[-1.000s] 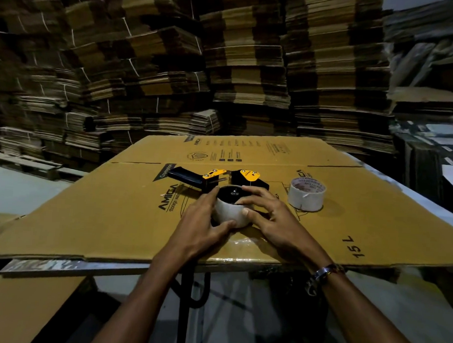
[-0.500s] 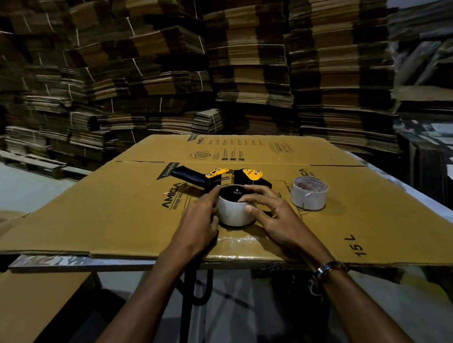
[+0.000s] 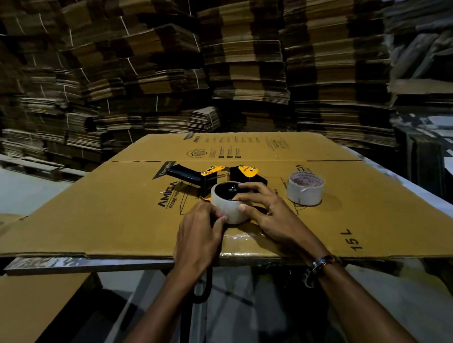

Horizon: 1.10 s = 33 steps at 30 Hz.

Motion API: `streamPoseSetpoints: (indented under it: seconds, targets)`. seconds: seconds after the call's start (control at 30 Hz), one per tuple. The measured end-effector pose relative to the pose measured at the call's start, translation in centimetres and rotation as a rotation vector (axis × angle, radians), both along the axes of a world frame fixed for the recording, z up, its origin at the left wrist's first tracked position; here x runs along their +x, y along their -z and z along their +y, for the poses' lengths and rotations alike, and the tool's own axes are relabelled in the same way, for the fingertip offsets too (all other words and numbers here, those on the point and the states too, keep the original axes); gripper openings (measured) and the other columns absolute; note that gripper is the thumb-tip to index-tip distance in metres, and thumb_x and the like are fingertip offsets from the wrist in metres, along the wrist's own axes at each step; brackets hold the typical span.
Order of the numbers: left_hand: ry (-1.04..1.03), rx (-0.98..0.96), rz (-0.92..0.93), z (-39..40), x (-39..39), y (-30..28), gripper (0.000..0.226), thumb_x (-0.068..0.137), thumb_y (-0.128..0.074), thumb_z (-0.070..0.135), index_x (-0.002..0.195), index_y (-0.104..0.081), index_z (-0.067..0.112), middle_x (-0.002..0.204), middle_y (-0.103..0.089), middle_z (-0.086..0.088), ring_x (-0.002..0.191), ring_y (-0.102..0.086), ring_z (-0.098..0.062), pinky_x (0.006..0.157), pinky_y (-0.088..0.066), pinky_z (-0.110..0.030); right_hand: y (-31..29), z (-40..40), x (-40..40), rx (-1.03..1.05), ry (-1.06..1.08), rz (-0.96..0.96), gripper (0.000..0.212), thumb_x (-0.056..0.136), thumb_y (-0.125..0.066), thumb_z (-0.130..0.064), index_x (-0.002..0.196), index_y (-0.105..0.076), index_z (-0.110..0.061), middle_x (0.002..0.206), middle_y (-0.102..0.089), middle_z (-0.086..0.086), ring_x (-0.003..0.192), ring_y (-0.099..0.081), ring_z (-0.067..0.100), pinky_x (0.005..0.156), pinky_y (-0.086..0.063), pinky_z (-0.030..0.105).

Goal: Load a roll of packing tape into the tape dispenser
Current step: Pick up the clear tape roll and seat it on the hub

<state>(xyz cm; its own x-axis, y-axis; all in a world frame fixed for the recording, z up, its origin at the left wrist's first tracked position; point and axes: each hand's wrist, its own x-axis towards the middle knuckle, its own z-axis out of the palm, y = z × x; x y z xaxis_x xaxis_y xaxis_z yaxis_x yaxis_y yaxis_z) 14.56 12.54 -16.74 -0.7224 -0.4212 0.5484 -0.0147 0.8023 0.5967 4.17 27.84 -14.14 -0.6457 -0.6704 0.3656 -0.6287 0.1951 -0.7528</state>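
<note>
A black and yellow tape dispenser (image 3: 212, 174) lies flat on a brown cardboard sheet (image 3: 117, 207), handle pointing left. A pale roll of packing tape (image 3: 227, 207) sits on the dispenser's black hub. My left hand (image 3: 200, 236) pinches the roll's near left side with thumb and fingertips. My right hand (image 3: 268, 213) holds the roll from the right, fingers lying over its top and the hub. A second pale tape roll (image 3: 305, 188) stands alone to the right, apart from both hands.
The cardboard sheet covers a table whose metal front edge (image 3: 87, 265) shows below it. Tall stacks of flattened cartons (image 3: 239, 66) fill the background. More flat cardboard (image 3: 26, 307) lies low at the near left.
My left hand has slid from the roll's upper left side down to its near left side, fingertips pinching there. The right hand stays on the roll.
</note>
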Motion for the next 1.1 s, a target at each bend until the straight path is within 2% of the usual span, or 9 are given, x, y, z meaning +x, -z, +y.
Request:
streamPoseSetpoints:
  seconds: [0.1,0.2,0.27,0.4,0.57,0.73,0.87,1.0,1.1]
  targets:
    - [-0.002,-0.002,-0.003,0.0,-0.1,0.0,0.008,0.09,-0.068,0.026,0.09,-0.062,0.021,0.091,-0.062,0.006,0.083,-0.059,-0.013,0.073,-0.056,-0.04,-0.1,0.0,0.0,0.006,0.0,0.006,0.024,0.097,-0.062,-0.03,0.12,-0.071,-0.028,0.146,-0.042,-0.018,0.125,-0.041,-0.003,0.085,-0.041,0.01]
    - [0.003,-0.037,-0.017,0.1,-0.2,-0.1,0.007,0.091,-0.066,0.025,0.088,-0.061,0.021,0.089,-0.061,0.005,0.08,-0.058,-0.014,0.07,-0.054,-0.038,0.0,-0.1,-0.1,0.018,-0.008,0.019,0.027,0.095,-0.065,-0.035,0.121,-0.07,-0.028,0.151,-0.035,-0.017,0.136,-0.037,0.005,0.104,-0.042,0.024]
    - [0.051,-0.059,-0.028,-0.1,-0.1,-0.3,0.009,0.092,-0.065,0.022,0.086,-0.059,0.021,0.087,-0.059,0.005,0.077,-0.055,-0.01,0.067,-0.051,-0.031,0.1,-0.2,-0.1,0.042,0.006,0.028,0.028,0.096,-0.064,-0.034,0.122,-0.069,-0.028,0.155,-0.033,-0.017,0.139,-0.034,0.007,0.111,-0.039,0.034]
    - [0.264,0.01,-0.144,-1.9,0.5,-1.6,0.005,0.094,-0.063,0.017,0.088,-0.062,0.016,0.089,-0.064,0.005,0.079,-0.057,-0.003,0.065,-0.043,-0.016,-0.2,-0.1,-0.1,0.057,0.014,0.015,0.027,0.098,-0.061,-0.031,0.124,-0.068,-0.028,0.158,-0.033,-0.016,0.141,-0.031,0.008,0.116,-0.035,0.04]
    - [0.511,0.27,-0.313,-4.8,0.8,-3.3,0.004,0.094,-0.063,0.014,0.096,-0.063,0.01,0.092,-0.068,-0.002,0.088,-0.063,-0.015,0.077,-0.05,-0.032,-0.1,0.0,-0.3,0.047,0.002,-0.027,0.028,0.099,-0.06,-0.032,0.126,-0.066,-0.027,0.158,-0.033,-0.017,0.143,-0.032,0.01,0.117,-0.035,0.043]
    - [0.391,0.248,-0.19,-3.9,0.9,-2.6,0.004,0.092,-0.067,0.016,0.094,-0.064,0.014,0.094,-0.069,0.002,0.09,-0.065,-0.01,0.077,-0.049,-0.027,0.1,0.0,-0.6,0.019,-0.017,-0.077,0.028,0.098,-0.062,-0.032,0.125,-0.067,-0.029,0.156,-0.033,-0.019,0.142,-0.034,0.01,0.115,-0.038,0.044]
    - [0.243,0.117,-0.016,-1.9,0.7,-2.3,0.015,0.089,-0.071,0.027,0.094,-0.063,0.015,0.091,-0.065,0.005,0.085,-0.062,-0.005,0.065,-0.046,-0.01,0.3,-0.2,-0.7,0.001,-0.021,-0.068,0.025,0.097,-0.063,-0.033,0.121,-0.068,-0.032,0.156,-0.034,-0.02,0.142,-0.034,0.01,0.115,-0.038,0.047]
    - [0.185,-0.03,0.079,-1.5,0.1,-1.7,0.009,0.091,-0.068,0.019,0.09,-0.061,0.013,0.091,-0.062,0.003,0.082,-0.056,-0.001,0.066,-0.043,-0.01,0.4,-0.1,-0.8,-0.012,-0.028,-0.084,0.024,0.097,-0.063,-0.032,0.12,-0.069,-0.032,0.156,-0.034,-0.019,0.142,-0.035,0.011,0.115,-0.039,0.049]
    - [0.21,-0.03,0.08,-1.9,0.0,-1.6,0.005,0.092,-0.066,0.015,0.089,-0.063,0.012,0.09,-0.063,0.002,0.083,-0.056,-0.001,0.068,-0.043,-0.01,0.4,-0.2,-0.9,-0.008,-0.029,-0.08,0.025,0.097,-0.063,-0.032,0.12,-0.069,-0.031,0.156,-0.034,-0.019,0.143,-0.034,0.012,0.115,-0.039,0.049]
